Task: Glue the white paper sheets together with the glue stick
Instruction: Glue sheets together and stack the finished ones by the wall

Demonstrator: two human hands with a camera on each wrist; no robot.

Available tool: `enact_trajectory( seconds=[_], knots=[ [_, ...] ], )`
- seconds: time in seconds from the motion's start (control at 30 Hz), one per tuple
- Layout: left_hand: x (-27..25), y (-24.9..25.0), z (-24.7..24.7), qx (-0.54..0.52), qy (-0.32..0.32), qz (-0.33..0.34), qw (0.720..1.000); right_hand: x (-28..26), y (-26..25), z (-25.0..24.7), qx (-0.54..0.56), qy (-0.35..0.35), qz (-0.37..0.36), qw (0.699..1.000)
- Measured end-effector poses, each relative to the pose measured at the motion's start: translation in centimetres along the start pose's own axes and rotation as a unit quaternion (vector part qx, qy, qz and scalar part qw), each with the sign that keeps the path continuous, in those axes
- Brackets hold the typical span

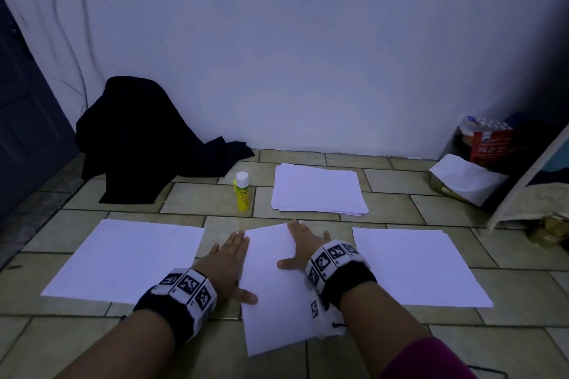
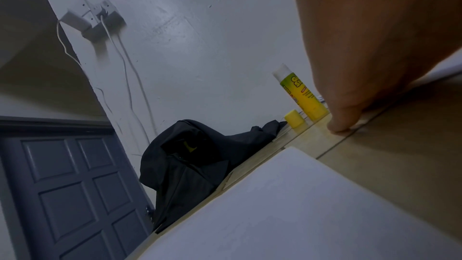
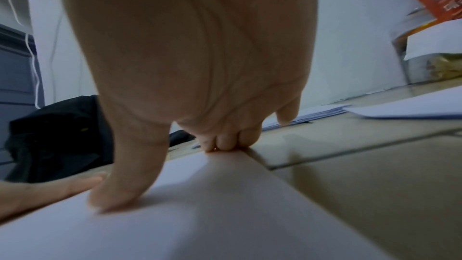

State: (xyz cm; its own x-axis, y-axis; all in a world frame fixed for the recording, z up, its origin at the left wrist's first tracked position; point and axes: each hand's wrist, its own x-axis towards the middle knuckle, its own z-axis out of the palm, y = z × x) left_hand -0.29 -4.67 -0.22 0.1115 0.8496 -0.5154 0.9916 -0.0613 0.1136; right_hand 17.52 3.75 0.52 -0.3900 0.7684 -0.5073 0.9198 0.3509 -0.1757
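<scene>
Presently, item by item from the left: a grey panelled door [image 2: 75, 195]; a heap of black cloth [image 1: 144, 138] slumped against the white wall [image 1: 308, 40]; a single white paper sheet [image 1: 126, 258] lying flat on the beige tiled floor [image 1: 431, 338]. Next, the left hand [image 1: 228, 268], fingers straight and close together, palm down at the left edge of the centre white sheet [image 1: 274, 292], thumb touching that edge. Behind it, a yellow glue stick [image 1: 242, 192] with a white top stands upright on the tiles, well apart from both hands; the left wrist view shows a small yellow cap [image 2: 295, 120] just beside its base, so the stick appears uncapped. The centre sheet lies slightly askew; whether it is one sheet or two laid together cannot be told. The right hand [image 1: 304, 248] rests flat on its far right corner, fingers straight and pressed together, thumb spread apart onto the paper. Behind, a loose stack of white sheets [image 1: 318, 189]. Further right, another white paper sheet [image 1: 418, 268], then a red printed packet [image 1: 492, 144] and a jar by the wall. Step in hand, by judgement: pressing or squaring the centre sheet. The next move likely calls for lifting one hand clear to reach the glue stick or a fresh sheet.
</scene>
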Motion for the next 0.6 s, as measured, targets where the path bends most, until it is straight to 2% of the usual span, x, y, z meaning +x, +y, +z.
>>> enact_trajectory(
  seconds=[0.1,0.17,0.3,0.37,0.43,0.6],
  knots=[
    [-0.4,-0.1,-0.4,0.013,0.005,-0.008,1.0,0.0,-0.5,-0.1,0.001,0.007,0.004,1.0],
    [-0.6,0.2,-1.0,0.041,0.037,-0.023,0.998,-0.1,-1.3,-0.2,-0.002,0.029,0.018,0.999],
    [-0.7,1.1,-2.2,0.088,0.127,-0.056,0.986,-1.3,-3.0,-0.1,-0.031,0.134,0.033,0.99],
    [-0.6,1.6,-2.1,0.054,0.147,-0.022,0.987,-1.8,-4.0,0.1,-0.034,0.125,0.019,0.991],
    [-0.6,2.0,-1.9,0.024,0.139,0.01,0.99,-1.9,-5.1,0.8,-0.008,0.092,0.017,0.996],
    [-1.2,1.7,-2.1,0.066,0.117,-0.022,0.991,-1.6,-6.9,2.5,0.013,0.081,0.022,0.996]
  ],
)
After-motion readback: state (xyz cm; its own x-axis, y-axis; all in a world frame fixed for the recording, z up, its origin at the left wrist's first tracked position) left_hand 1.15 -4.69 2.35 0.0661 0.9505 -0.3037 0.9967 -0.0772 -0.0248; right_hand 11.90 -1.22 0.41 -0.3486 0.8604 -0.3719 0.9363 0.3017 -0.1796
